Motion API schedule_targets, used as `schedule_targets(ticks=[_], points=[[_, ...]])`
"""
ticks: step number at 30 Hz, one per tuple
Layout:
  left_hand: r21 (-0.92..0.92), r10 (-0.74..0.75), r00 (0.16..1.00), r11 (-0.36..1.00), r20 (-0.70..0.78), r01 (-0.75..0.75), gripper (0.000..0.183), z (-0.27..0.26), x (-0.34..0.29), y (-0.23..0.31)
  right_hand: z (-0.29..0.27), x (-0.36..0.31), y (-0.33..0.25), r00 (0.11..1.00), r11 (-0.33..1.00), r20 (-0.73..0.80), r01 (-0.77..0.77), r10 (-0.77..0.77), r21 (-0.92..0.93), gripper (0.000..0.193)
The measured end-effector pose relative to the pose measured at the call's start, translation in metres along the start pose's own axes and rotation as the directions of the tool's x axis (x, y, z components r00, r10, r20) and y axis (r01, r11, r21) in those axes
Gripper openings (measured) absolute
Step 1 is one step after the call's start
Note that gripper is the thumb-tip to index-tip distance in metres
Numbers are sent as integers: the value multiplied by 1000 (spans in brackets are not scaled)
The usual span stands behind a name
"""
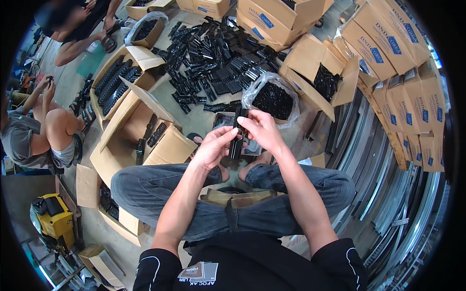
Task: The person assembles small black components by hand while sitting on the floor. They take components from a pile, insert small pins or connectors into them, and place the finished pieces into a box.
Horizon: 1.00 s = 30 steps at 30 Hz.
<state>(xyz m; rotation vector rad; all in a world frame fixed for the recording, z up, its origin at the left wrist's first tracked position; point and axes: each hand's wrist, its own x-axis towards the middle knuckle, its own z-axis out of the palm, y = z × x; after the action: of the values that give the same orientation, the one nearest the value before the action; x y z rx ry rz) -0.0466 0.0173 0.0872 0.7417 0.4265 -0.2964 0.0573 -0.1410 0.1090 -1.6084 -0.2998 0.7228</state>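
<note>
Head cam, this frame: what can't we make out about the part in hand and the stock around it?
- Black part, head view: middle covered by left hand and right hand; shape detail too small.
- Clear bag: dark pieces inside merge, count unreadable.
- Open carton on the person's left: raised flap hides part of the inside.
- Stacked cartons: closed, contents hidden, bent by fisheye rim.
- Pile of black parts: overlapping, individual pieces indistinct.

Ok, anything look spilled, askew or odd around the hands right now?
Mostly the loose heap of black parts strewn across the floor instead of boxed. The left hand and right hand hold one black part upright; nothing looks damaged.
</note>
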Motion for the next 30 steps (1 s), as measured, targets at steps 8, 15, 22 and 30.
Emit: schedule_targets(ticks=[8, 15, 22, 30], points=[[19, -18, 1000, 1000, 0, 18, 40, 7, 4, -6, 10, 0, 7, 988, 980, -142, 23, -52, -196, 35], [0, -5, 1000, 1000, -18, 5, 46, -3, 8, -17, 21, -3, 9, 991, 984, -128, 11, -34, -178, 35], [-89, 54, 998, 994, -23, -56, 50, 8, 3, 1, 12, 7, 23, 978, 962, -68, 178, -195, -206, 34], [9, 283, 959, 959, 3, -283, 37, -4, -1, 16, -12, 30, 73, 969, 990, -203, -131, 139, 50, 45]])
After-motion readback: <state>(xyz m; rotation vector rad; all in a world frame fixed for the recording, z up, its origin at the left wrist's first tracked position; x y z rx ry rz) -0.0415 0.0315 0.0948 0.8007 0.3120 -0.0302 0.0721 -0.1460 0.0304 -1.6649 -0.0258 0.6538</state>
